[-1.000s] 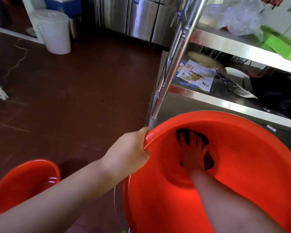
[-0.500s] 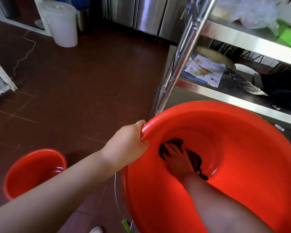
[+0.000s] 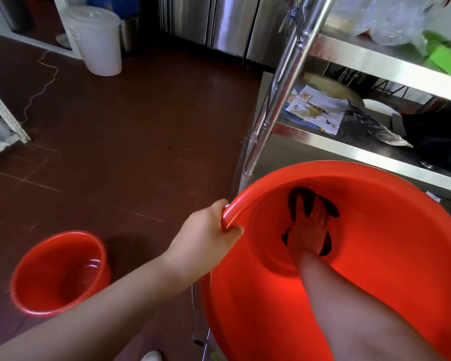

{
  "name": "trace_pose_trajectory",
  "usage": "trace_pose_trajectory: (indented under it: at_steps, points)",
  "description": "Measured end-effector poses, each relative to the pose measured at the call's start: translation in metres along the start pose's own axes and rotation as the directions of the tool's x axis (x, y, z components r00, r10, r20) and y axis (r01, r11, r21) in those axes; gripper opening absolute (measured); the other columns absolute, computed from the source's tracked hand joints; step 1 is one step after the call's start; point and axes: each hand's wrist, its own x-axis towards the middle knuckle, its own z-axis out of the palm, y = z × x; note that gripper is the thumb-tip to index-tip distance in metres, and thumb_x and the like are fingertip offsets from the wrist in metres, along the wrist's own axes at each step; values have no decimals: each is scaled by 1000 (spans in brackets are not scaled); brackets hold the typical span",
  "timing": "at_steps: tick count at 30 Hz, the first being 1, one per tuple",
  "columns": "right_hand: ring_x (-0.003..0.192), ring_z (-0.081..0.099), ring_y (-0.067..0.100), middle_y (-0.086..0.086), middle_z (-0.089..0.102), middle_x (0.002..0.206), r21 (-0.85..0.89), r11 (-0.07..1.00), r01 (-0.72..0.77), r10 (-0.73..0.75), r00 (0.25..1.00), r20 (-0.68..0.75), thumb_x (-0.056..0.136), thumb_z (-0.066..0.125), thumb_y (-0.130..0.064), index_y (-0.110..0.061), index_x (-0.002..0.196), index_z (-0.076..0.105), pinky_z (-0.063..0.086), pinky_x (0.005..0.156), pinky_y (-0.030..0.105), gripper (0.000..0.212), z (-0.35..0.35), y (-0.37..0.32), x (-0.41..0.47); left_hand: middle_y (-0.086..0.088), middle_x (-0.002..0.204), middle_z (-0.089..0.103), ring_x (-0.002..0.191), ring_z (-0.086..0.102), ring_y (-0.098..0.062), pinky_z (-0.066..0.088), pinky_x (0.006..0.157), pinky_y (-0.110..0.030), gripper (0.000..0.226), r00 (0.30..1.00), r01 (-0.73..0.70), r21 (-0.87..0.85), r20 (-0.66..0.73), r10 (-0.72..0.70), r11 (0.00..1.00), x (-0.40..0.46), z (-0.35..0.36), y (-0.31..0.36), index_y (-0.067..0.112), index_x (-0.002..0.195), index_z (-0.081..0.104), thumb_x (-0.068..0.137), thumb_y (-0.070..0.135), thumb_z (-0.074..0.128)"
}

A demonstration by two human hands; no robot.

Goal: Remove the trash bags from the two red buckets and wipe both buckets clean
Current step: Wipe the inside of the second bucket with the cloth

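Fingers [image 3: 301,204] of the right hand [image 3: 309,230] lay spread flat on a dark cloth [image 3: 330,208], pressing it against the bottom of the tilted red bucket [image 3: 388,243]. Curled over the bucket's rim, the left hand [image 3: 206,237] gripped it steady. A second red bucket [image 3: 37,277] stood on the brown floor [image 3: 115,139], well apart. Wiping well likely meant firm, overlapping sweeps into the base corner.
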Motion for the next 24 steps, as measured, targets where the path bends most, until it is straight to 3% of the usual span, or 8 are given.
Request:
trace_pose_trajectory:
  at_steps: [5, 9, 11, 13, 15, 18, 20, 24]
  points:
    - [145, 0, 31, 16, 3, 158, 41, 996, 74, -75, 997, 27, 81, 60, -17, -29, 150, 20, 3, 115, 48, 81, 9, -28, 5, 7, 78, 67, 60, 64, -12, 52, 54, -29, 15, 999, 40, -168, 19, -37, 985, -11, -6, -9, 38, 91, 55, 83, 28, 63]
    - [146, 0, 31, 15, 4, 158, -97, 917, 388, -366, 912, 187, 93, 44, -33, -29, 148, 25, 4, 114, 49, 59, 21, -47, -19, 3, 76, 67, 59, 65, -13, 53, 54, -33, 15, 999, 39, -168, 10, -38, 985, -14, -7, -11, 38, 92, 55, 83, 30, 63]
    - [141, 24, 36, 20, 25, 153, -129, 846, 517, -477, 844, 246, 86, 60, -27, -26, 139, 46, 23, 110, 53, 55, 24, -51, -40, 0, 75, 68, 60, 65, -11, 54, 58, -35, 14, 998, 56, -126, -28, -60, 990, -16, -10, -15, 35, 92, 55, 82, 33, 64]
    - [117, 57, 35, 19, 56, 131, -126, 796, 593, -556, 797, 235, 54, 84, -21, -24, 114, 69, 49, 88, 50, 62, 28, -48, -57, 3, 74, 68, 63, 65, -7, 54, 61, -35, 18, 993, 88, -87, -68, -94, 992, -18, -14, -20, 32, 93, 56, 79, 35, 67]
    - [109, 63, 31, 15, 63, 124, -160, 795, 586, -537, 801, 266, 40, 87, -19, -25, 107, 73, 54, 81, 47, 69, 29, -44, -65, 5, 75, 67, 65, 64, -5, 55, 64, -35, 24, 991, 114, -2, -63, -114, 993, -19, -19, -22, 31, 95, 56, 77, 41, 68]
    - [142, 23, 34, 17, 21, 155, -151, 796, 586, -514, 786, 343, 81, 61, -17, -27, 141, 42, 25, 111, 50, 64, 28, -45, -65, 8, 80, 64, 71, 61, -6, 53, 66, -34, 36, 992, 115, 177, -80, -102, 978, -14, -27, -16, 32, 93, 55, 70, 58, 64]
    - [146, 0, 30, 11, -2, 159, -195, 787, 585, -483, 781, 396, 92, 41, -17, -27, 149, 23, 8, 115, 46, 61, 26, -45, -63, 12, 83, 60, 75, 58, -5, 50, 66, -31, 40, 993, 75, 200, -109, -54, 977, -4, -33, -3, 33, 92, 55, 66, 64, 59]
    - [118, 58, 20, 2, 60, 130, -272, 681, 680, -589, 730, 347, 49, 82, -38, -37, 111, 69, 52, 90, 39, 62, 21, -52, -71, 12, 89, 54, 86, 59, -16, 40, 64, -27, 31, 972, -88, 391, -168, 165, 916, 30, -48, 32, 30, 99, 57, 75, 50, 60]
